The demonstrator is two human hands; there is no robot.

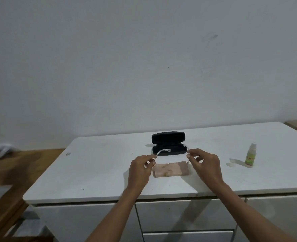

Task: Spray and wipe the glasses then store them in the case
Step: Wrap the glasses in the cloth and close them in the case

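Your left hand (140, 165) and your right hand (203, 163) each pinch one arm of the clear glasses (163, 151). You hold them up over the pink cloth (170, 170), which lies on the white table (100, 172). The black case (168, 144) sits open just behind the glasses. The little spray bottle (251, 155) stands far off to your right.
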